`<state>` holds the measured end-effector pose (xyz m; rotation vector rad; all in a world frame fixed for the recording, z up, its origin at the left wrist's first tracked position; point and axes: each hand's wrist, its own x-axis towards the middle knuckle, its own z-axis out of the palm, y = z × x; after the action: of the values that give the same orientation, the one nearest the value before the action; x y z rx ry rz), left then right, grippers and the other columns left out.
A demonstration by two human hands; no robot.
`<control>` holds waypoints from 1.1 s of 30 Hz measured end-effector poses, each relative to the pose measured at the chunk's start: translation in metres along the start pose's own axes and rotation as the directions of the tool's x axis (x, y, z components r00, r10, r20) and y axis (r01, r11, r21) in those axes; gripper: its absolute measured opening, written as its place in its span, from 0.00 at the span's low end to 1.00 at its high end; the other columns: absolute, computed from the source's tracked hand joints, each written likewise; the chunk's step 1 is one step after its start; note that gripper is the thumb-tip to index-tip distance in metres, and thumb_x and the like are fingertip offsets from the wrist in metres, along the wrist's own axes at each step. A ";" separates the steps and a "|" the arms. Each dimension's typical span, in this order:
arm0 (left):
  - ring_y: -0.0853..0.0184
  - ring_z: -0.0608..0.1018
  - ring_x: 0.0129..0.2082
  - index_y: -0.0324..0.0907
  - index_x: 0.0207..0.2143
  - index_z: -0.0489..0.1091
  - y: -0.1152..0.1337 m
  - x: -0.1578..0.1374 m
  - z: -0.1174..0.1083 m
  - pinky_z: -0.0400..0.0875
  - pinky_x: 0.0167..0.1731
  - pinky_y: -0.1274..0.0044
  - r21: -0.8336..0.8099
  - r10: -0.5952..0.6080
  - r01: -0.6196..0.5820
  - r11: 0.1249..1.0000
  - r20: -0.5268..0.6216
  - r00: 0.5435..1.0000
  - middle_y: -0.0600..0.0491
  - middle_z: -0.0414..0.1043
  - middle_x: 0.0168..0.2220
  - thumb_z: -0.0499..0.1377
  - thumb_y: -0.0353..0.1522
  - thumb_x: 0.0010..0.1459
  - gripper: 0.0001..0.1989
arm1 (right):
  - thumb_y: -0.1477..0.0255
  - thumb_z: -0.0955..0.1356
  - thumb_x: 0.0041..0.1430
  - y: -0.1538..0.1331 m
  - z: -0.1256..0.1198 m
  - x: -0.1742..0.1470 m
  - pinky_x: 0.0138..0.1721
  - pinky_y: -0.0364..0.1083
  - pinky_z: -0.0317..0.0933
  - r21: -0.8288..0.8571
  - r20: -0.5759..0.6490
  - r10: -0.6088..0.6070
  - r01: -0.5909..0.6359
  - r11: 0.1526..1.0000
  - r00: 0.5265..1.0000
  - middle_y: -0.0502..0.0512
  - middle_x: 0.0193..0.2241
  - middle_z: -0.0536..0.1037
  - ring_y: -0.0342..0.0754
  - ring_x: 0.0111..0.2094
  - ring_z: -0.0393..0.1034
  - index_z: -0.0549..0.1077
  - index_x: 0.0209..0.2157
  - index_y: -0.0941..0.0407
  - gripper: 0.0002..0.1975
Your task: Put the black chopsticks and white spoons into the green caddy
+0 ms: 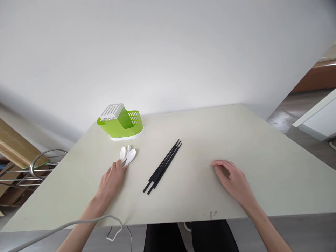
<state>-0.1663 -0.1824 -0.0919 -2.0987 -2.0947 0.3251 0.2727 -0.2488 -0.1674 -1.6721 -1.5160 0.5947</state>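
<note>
My left hand pinches the 3 white spoons by their handles, best gripped snugly together, while my right hand lies loosely curled, empty.

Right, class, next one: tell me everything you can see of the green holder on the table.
The green holder looks like plastic and stands upright on the far left part of the table, near the wall. A white slatted piece sits over its left part; the right part is open-topped, with a perforated wall showing rows of small openings. A white base juts out along the bottom. The left hand and right hand are both apart from it.
</note>
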 end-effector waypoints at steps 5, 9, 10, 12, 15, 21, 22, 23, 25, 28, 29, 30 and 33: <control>0.55 0.83 0.41 0.36 0.62 0.60 0.006 0.002 -0.005 0.72 0.34 0.70 -0.062 0.027 -0.031 0.998 -0.065 0.998 0.38 0.74 0.50 0.38 0.37 0.77 0.21 | 0.58 0.62 0.71 -0.004 -0.001 0.001 0.47 0.54 0.68 0.015 0.001 0.000 0.000 1.000 1.000 0.57 0.49 0.82 0.58 0.51 0.74 0.77 0.43 0.48 0.15; 0.56 0.83 0.41 0.38 0.64 0.57 0.038 0.000 -0.020 0.73 0.36 0.70 -0.122 0.131 -0.149 0.981 -0.142 0.981 0.39 0.73 0.50 0.39 0.38 0.77 0.21 | 0.59 0.62 0.71 -0.004 -0.001 0.001 0.50 0.55 0.67 0.013 -0.010 -0.017 0.017 1.000 1.000 0.57 0.48 0.82 0.58 0.51 0.74 0.77 0.42 0.48 0.15; 0.56 0.83 0.41 0.38 0.64 0.57 0.050 0.000 -0.025 0.73 0.36 0.70 -0.132 0.172 -0.192 0.973 -0.145 0.974 0.39 0.73 0.50 0.39 0.38 0.77 0.21 | 0.59 0.62 0.71 -0.004 -0.001 0.001 0.51 0.56 0.66 0.012 -0.013 -0.019 0.019 1.000 1.000 0.57 0.48 0.82 0.58 0.51 0.74 0.77 0.43 0.48 0.14; 0.56 0.83 0.41 0.37 0.64 0.57 0.080 -0.003 -0.035 0.74 0.35 0.70 -0.147 0.263 -0.281 0.948 -0.135 0.955 0.40 0.73 0.48 0.40 0.38 0.77 0.21 | 0.59 0.62 0.71 -0.003 -0.001 0.002 0.51 0.56 0.67 0.018 -0.012 -0.013 0.014 1.000 1.000 0.57 0.48 0.82 0.58 0.51 0.74 0.78 0.43 0.48 0.15; 0.58 0.83 0.40 0.39 0.63 0.58 0.127 -0.005 -0.048 0.75 0.35 0.71 -0.140 0.366 -0.380 0.914 -0.116 0.923 0.43 0.74 0.48 0.42 0.36 0.78 0.18 | 0.58 0.62 0.71 -0.001 0.000 0.002 0.48 0.55 0.68 0.042 -0.005 0.001 0.000 0.999 1.000 0.58 0.49 0.82 0.58 0.51 0.75 0.78 0.44 0.49 0.16; 0.57 0.83 0.41 0.35 0.60 0.63 0.197 -0.007 -0.049 0.77 0.33 0.70 -0.059 0.530 -0.538 0.841 -0.111 0.841 0.41 0.74 0.47 0.44 0.32 0.77 0.17 | 0.62 0.62 0.70 -0.003 0.001 0.006 0.50 0.55 0.66 0.041 -0.030 -0.005 0.006 0.999 1.000 0.57 0.47 0.82 0.57 0.50 0.74 0.78 0.42 0.49 0.13; 0.57 0.83 0.41 0.34 0.60 0.64 0.204 -0.008 -0.048 0.77 0.33 0.70 -0.053 0.542 -0.550 0.833 -0.116 0.832 0.40 0.74 0.47 0.45 0.32 0.77 0.17 | 0.62 0.62 0.70 -0.003 0.001 0.006 0.51 0.56 0.66 0.040 -0.036 -0.010 0.012 0.999 0.999 0.57 0.46 0.82 0.57 0.50 0.74 0.77 0.41 0.49 0.13; 0.57 0.83 0.41 0.34 0.60 0.64 0.209 -0.008 -0.046 0.77 0.32 0.70 -0.051 0.550 -0.559 0.828 -0.123 0.826 0.40 0.74 0.47 0.46 0.31 0.77 0.16 | 0.63 0.62 0.70 -0.003 0.001 0.007 0.51 0.56 0.66 0.040 -0.042 -0.016 0.017 0.999 0.999 0.57 0.46 0.82 0.57 0.50 0.74 0.77 0.41 0.49 0.13; 0.58 0.83 0.41 0.34 0.60 0.65 0.217 -0.009 -0.042 0.76 0.33 0.71 -0.052 0.555 -0.565 0.823 -0.132 0.821 0.40 0.75 0.48 0.46 0.30 0.76 0.16 | 0.64 0.62 0.70 -0.002 0.002 0.008 0.52 0.55 0.66 0.042 -0.049 -0.032 0.034 0.999 0.998 0.56 0.45 0.82 0.56 0.50 0.74 0.77 0.41 0.49 0.12; 0.59 0.83 0.41 0.33 0.61 0.65 0.222 -0.011 -0.037 0.76 0.33 0.72 -0.046 0.543 -0.552 0.832 -0.131 0.829 0.40 0.75 0.48 0.46 0.28 0.76 0.17 | 0.64 0.63 0.70 0.000 0.002 0.008 0.53 0.55 0.66 0.044 -0.060 -0.051 0.054 0.998 0.997 0.56 0.45 0.82 0.56 0.50 0.74 0.77 0.42 0.49 0.12; 0.59 0.83 0.41 0.33 0.60 0.65 0.223 -0.011 -0.035 0.76 0.33 0.71 -0.042 0.537 -0.545 0.837 -0.130 0.834 0.40 0.75 0.47 0.46 0.28 0.76 0.17 | 0.64 0.63 0.69 0.000 0.003 0.008 0.52 0.55 0.66 0.043 -0.062 -0.050 0.053 0.998 0.997 0.56 0.45 0.82 0.56 0.50 0.74 0.77 0.42 0.49 0.12; 0.59 0.83 0.40 0.33 0.60 0.65 0.224 -0.011 -0.034 0.76 0.32 0.71 -0.038 0.530 -0.538 0.842 -0.130 0.838 0.40 0.75 0.47 0.47 0.28 0.75 0.17 | 0.64 0.63 0.69 0.000 0.003 0.008 0.52 0.55 0.66 0.042 -0.065 -0.047 0.049 0.998 0.997 0.56 0.45 0.82 0.56 0.50 0.74 0.77 0.41 0.49 0.12; 0.59 0.83 0.39 0.34 0.59 0.67 0.226 -0.012 -0.031 0.75 0.31 0.72 -0.035 0.509 -0.518 0.854 -0.144 0.849 0.40 0.75 0.47 0.50 0.29 0.74 0.15 | 0.65 0.63 0.69 -0.001 0.002 0.007 0.51 0.54 0.66 0.040 -0.067 -0.034 0.037 0.999 0.997 0.55 0.45 0.83 0.56 0.50 0.74 0.78 0.41 0.49 0.12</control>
<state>0.0598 -0.1952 -0.1209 -2.6250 -1.4581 0.1655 0.2716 -0.2413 -0.1669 -1.6147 -1.4735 0.5429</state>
